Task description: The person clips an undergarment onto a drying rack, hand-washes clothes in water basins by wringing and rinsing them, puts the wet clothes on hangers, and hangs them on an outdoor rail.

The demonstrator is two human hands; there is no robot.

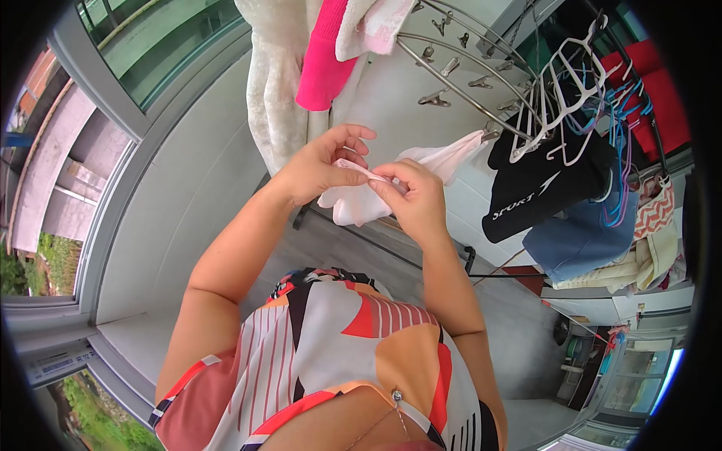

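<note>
A thin, pale pink cloth (352, 207) is stretched between my two hands; its exact kind is hard to make out. My left hand (327, 169) pinches one edge between thumb and forefinger, the other fingers curled loosely above. Close beside it, my right hand (412, 195) grips the same edge with thumb and fingers. The cloth's far right corner hangs from a metal clip (492, 134) on a round metal drying rack (459, 86). Several other clips (434, 99) dangle from the rack with nothing in them.
A white fluffy garment (272, 83), a bright pink piece (327, 64) and a white-and-pink cloth (380, 30) hang behind. To the right are hangers (560, 113), a black "SPORT" garment (519, 195) and blue cloth (587, 237). A window frame (113, 83) lines the left; a dark rail (361, 237) runs low.
</note>
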